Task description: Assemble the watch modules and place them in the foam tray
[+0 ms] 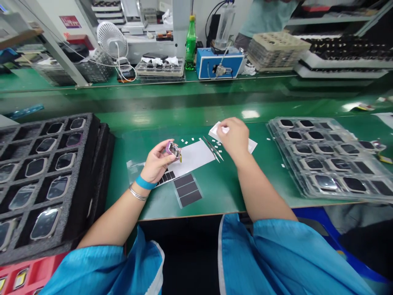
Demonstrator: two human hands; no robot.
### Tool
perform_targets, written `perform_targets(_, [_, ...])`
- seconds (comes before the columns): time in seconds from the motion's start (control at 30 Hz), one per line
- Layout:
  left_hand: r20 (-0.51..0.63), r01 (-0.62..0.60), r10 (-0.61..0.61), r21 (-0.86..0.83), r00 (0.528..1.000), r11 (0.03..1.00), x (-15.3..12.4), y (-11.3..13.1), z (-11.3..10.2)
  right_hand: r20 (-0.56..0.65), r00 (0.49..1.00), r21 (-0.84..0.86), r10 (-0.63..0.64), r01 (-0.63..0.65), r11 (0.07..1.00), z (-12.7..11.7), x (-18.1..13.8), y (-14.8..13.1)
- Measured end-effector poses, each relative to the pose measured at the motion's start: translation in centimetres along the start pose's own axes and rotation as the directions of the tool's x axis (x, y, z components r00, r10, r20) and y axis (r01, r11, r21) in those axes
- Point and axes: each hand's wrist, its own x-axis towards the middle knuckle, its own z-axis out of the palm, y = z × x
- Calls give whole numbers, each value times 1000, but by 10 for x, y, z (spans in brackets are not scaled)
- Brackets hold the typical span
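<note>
My left hand [157, 160] is closed around a purple smartwatch case [174, 149] whose inner parts show; a small yellow strip hangs from it. My right hand [235, 137] is over a small white tray [214, 130], fingers pinched together at its edge. What they hold, if anything, is hidden. Between the hands lie a white sheet [196, 157] and a pair of tweezers [212, 148], with several small white pieces scattered around. Nearer me are a clear sheet with black rectangular stickers [188, 189] and a strip of smaller black stickers [166, 177].
On the left stands a black foam tray [69, 196] holding several watches, with a red tray [39, 270] below. Stacked clear plastic trays [333, 157] with watch parts sit on the right. Behind are a blue box [218, 63], a green bottle [190, 43], a fan [112, 39] and a person [267, 18].
</note>
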Motion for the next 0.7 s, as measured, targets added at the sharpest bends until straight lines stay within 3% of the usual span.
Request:
perform_targets(0.1, [4,29,-29,-47,1000,998,1,1,-2,30,988,-114,154,-150,982,-4,8,22])
perform_targets(0.17, [22,34,-33,-61,999,998,2,1,-5,96,989,-45,117,-113,993,1,3,14])
perform_targets(0.23, [41,33,-30,-71,999,997,3,2,-8,262,964,103,-35,8,995,13,-12,-10])
perform_targets(0.27, [44,32,-29,-79,999,996,4,2,-10,367,919,185,-145,81,979,19,-22,-24])
perform_targets(0.33, [33,34,-31,-101,999,994,6,2,-15,545,763,308,-347,203,929,32,-42,-49])
perform_targets(0.4, [11,39,-38,-116,999,992,8,2,-18,647,635,334,-422,262,905,41,-56,-63])
perform_targets(0.43, [6,44,-44,-117,999,992,9,2,-19,673,615,312,-410,266,912,44,-60,-66])
perform_targets(0.5, [11,61,-60,-110,998,992,9,2,-20,688,637,248,-348,245,937,46,-61,-63])
perform_targets(0.57, [30,89,-86,-110,996,990,9,1,-18,662,692,217,-288,191,957,44,-55,-56])
perform_targets(0.7, [87,142,-132,-117,987,983,6,0,-14,443,881,361,-167,-5,933,30,-43,-56])
